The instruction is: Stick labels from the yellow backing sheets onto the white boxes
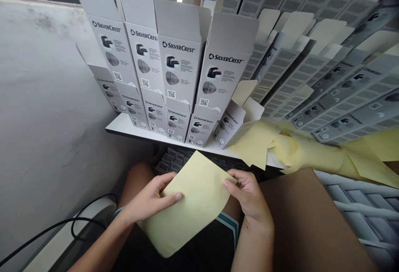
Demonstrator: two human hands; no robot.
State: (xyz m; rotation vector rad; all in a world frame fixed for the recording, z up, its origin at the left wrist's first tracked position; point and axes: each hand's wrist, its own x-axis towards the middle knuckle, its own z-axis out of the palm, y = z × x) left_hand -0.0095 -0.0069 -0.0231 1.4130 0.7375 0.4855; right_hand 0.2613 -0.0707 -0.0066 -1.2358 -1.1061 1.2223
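A pale yellow paper sheet (190, 205) is held over my lap, bent in a soft curve. My left hand (149, 199) pinches its left edge, thumb on top. My right hand (249, 199) grips its right corner with the fingertips. Behind the sheet, at the edge of a white shelf (120, 125), stand rows of open grey SilverCrest cartons (177, 72) with their top flaps up.
Loose yellow sheets (299, 149) lie heaped on the shelf to the right. More flattened grey cartons (339, 76) lean in stacks at the right. A brown cardboard surface (308, 222) sits by my right arm. A black cable (77, 224) loops at the lower left beside a grey wall (46, 97).
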